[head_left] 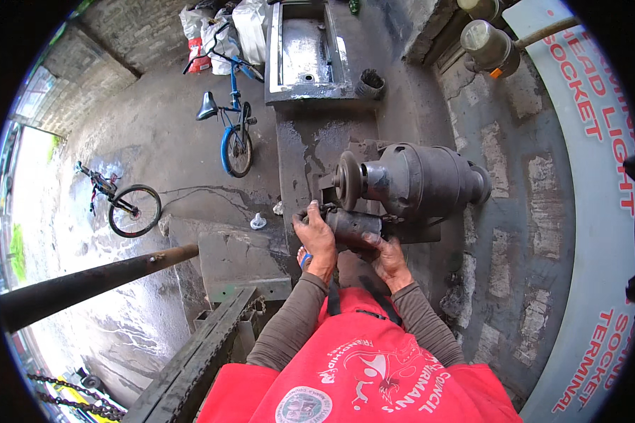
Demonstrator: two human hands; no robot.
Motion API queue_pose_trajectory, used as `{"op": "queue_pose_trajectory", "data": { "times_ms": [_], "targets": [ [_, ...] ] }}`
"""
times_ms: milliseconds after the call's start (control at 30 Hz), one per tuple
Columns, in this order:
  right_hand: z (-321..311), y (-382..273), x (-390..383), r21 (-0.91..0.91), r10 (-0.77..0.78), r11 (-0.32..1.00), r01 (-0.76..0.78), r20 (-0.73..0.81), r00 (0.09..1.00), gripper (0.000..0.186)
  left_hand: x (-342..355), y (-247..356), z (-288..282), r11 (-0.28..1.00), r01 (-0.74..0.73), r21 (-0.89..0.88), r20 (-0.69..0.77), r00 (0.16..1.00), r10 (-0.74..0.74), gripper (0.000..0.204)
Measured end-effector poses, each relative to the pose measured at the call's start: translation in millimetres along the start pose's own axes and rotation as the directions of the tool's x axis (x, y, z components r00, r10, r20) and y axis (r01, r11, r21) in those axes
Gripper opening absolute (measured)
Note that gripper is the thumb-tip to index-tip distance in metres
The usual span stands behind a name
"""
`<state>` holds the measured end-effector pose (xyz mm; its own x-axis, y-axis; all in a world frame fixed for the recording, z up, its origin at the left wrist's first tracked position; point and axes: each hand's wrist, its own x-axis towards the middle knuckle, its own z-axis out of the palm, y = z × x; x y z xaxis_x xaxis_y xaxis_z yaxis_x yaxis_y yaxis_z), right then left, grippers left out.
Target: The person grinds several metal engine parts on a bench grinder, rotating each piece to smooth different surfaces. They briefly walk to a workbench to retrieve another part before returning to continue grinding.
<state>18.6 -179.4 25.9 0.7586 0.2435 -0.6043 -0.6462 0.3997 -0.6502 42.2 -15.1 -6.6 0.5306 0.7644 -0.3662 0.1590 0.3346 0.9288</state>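
A dark, grimy metal cylinder (358, 227), with the look of a starter motor, lies level between my two hands. My left hand (317, 241) is closed around its left end, thumb along the top. At the right end, my right hand (388, 259) grips it from below and the side, some fingers hidden beneath. Just beyond the cylinder stands a bench grinder (430, 180) with a big rounded motor body. Its round wheel (347, 181) sits close to the cylinder's left end; whether they touch I cannot tell.
A concrete trough (279, 89) stands past the grinder. Blue bicycle (235, 106) and another bicycle (135, 210) are at the left. A thick pole (106, 278) and a metal frame (197, 352) flank my left arm. Along the right runs a block wall (497, 162) beside a signboard (571, 211).
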Motion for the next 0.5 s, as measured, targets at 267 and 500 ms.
{"op": "queue_pose_trajectory", "data": {
  "times_ms": [267, 500],
  "targets": [
    [-8.5, -2.0, 13.0, 0.112, 0.063, 0.992, -0.064, 0.008, 0.998, 0.047, -1.9, 3.6, 10.6, 0.999, 0.033, 0.019, -0.025, 0.999, -0.032, 0.038],
    [0.7, 0.9, 27.8, 0.116, 0.132, 0.984, -0.133, 0.013, 0.991, 0.046, 4.5, 9.7, 1.3, 0.996, -0.014, 0.093, -0.040, 0.999, 0.018, 0.039]
  ]
}}
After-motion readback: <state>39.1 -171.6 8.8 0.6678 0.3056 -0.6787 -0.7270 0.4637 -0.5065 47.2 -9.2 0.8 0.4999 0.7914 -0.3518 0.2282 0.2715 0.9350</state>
